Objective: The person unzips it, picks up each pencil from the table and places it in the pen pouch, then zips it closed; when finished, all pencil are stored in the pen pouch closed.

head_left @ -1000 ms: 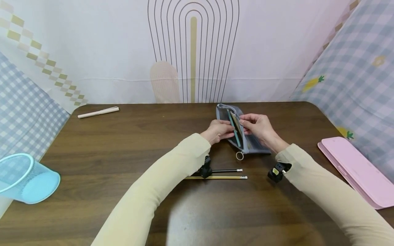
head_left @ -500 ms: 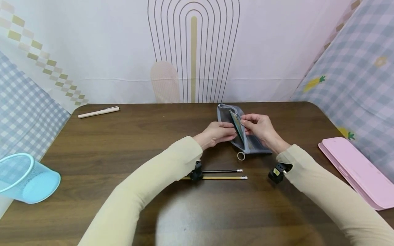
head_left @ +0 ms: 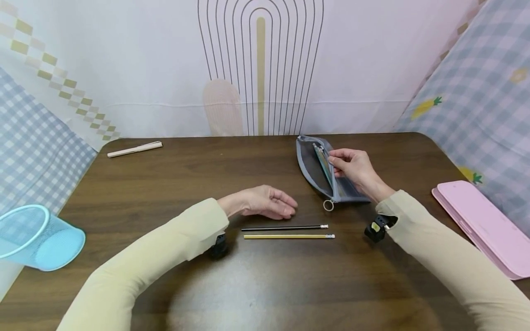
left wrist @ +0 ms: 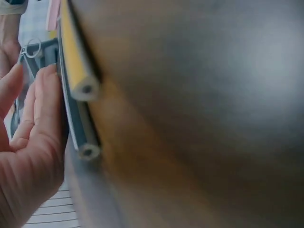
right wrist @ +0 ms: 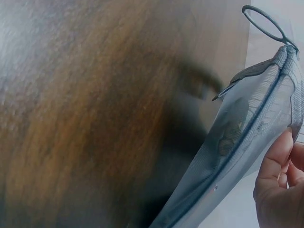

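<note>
**soft grey-blue mesh zip pouch (head_left: 349, 192), its mouth held open by the edge**

in the head view, the pouch lies near the far edge of the brown wood-grain table (head_left: 186, 179), right of centre, its mouth gaping toward the left. the right hand (head_left: 358, 170) pinches the mouth's right edge between thumb and fingers. inside rest some slim teal and brownish sticks (head_left: 322, 158), probably pencils. the left hand (head_left: 267, 202) holds nothing; its fingers lie close together, gently bent. just beside it, on the near side, are a slim black pencil with a pale eraser end (head_left: 284, 227) and, parallel to it and slightly apart, a slim yellow pencil with a pale eraser end (head_left: 289, 236).

in the left wrist view, the left hand's fingers reach forward, clear of any grip. the two loose pencils show flat, unsharpened ends. they look light, stiff and smooth, and could roll if nudged; a fingertip pinch around mid-shaft should suit them, with little force.

in the right wrist view, thumb and finger meet on the pouch's rim; how the remaining fingers lie i cannot tell, since the frame cuts them off. a round pull ring (right wrist: 262, 23) sits at the zip's end. the mesh seems thin, light and floppy, likely to fold if pushed, so the firmer zip edge looks the best hold.
</note>
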The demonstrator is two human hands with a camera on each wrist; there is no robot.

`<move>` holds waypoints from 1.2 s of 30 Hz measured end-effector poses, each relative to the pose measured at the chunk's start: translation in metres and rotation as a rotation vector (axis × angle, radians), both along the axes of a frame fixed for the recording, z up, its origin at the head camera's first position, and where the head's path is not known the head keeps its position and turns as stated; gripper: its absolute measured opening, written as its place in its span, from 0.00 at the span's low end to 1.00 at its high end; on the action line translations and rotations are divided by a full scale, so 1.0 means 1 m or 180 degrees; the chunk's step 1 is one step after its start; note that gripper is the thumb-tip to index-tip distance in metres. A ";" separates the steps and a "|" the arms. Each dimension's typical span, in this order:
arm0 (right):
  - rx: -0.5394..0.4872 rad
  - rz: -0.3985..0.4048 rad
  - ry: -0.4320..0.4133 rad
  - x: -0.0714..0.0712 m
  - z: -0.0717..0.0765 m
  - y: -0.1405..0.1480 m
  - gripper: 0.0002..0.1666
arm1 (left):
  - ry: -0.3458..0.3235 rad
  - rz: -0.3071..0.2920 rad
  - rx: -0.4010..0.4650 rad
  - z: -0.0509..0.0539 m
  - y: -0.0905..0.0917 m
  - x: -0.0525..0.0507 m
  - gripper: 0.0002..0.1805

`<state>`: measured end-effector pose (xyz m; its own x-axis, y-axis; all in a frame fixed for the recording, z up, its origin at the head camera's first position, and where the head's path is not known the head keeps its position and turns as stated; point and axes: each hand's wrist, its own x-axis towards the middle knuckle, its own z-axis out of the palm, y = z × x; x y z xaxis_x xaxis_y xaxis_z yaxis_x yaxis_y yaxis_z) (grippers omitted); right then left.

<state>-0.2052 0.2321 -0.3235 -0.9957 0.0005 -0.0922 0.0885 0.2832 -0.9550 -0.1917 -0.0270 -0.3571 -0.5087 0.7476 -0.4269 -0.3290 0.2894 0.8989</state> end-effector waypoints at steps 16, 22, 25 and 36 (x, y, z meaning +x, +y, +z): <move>0.0006 -0.0026 0.0044 0.000 -0.003 0.001 0.21 | 0.1173 -0.0697 -0.0355 0.002 -0.012 0.014 0.18; 0.0039 -0.0022 0.0038 0.000 -0.002 0.002 0.21 | 0.1720 -0.0799 -0.0640 0.007 -0.008 0.018 0.15; 0.0048 -0.0020 0.0040 0.001 0.000 0.002 0.21 | 0.2052 -0.0794 -0.0788 0.009 -0.006 0.020 0.13; 0.0013 -0.0044 0.0022 0.001 -0.001 0.002 0.21 | 0.2385 -0.0870 -0.0991 0.010 -0.006 0.016 0.09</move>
<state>-0.2044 0.2336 -0.3242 -0.9963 0.0147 -0.0852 0.0858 0.2859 -0.9544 -0.1757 -0.0332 -0.3467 -0.5577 0.7896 -0.2561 0.4377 0.5418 0.7175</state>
